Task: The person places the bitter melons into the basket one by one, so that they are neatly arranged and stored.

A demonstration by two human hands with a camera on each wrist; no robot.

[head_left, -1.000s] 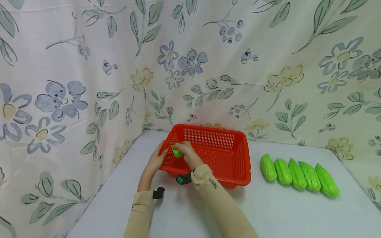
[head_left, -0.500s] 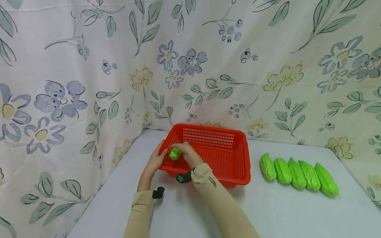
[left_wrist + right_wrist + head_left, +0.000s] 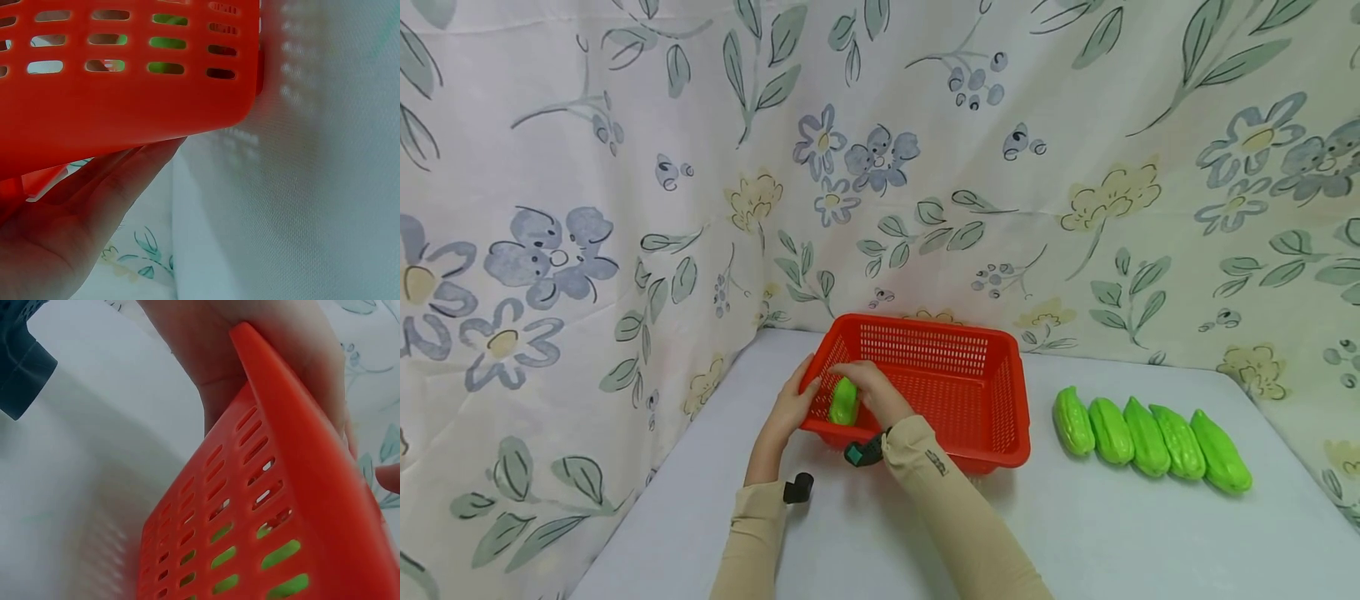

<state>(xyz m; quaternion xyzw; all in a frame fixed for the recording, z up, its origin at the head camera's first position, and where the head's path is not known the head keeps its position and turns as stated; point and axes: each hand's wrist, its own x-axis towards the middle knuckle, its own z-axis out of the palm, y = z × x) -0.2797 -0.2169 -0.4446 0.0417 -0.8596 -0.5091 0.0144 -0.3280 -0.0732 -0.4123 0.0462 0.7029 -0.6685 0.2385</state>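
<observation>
Head view, clock positions read from the basket's middle, twelve at the far side. Left hand [image 3: 790,407]: one, at nine o'clock. You grip the basket's side with it, thumb over the rim and fingers outside; your left wrist view shows part of the hand against the outer wall, its fingertips hidden. Right hand [image 3: 874,388]: one, inside the basket toward nine o'clock, reaching in over the near rim from five o'clock. Your fingers are spread a little and arched over the upper end of the green vegetable [image 3: 845,405]; you cannot tell from these pictures whether they pinch it or merely touch it.

Green vegetable, in basket: one, between eight and nine o'clock, close by the wall beside your left hand. Both wrist views show green through the slots.

Red basket [image 3: 951,408]: one, slotted walls, roughly rectangular, on the white table [image 3: 1075,542].

Row of green vegetables [image 3: 1148,439]: five, between three and four o'clock, well apart from the basket, lying side by side, narrow ends toward eleven o'clock.

Beige sleeves [image 3: 962,504]: two, one per arm.

Dark wrist devices [image 3: 799,487]: two, one by each cuff.

Floral cloth [image 3: 925,275]: hung at twelve and at ten o'clock, behind the table.
</observation>
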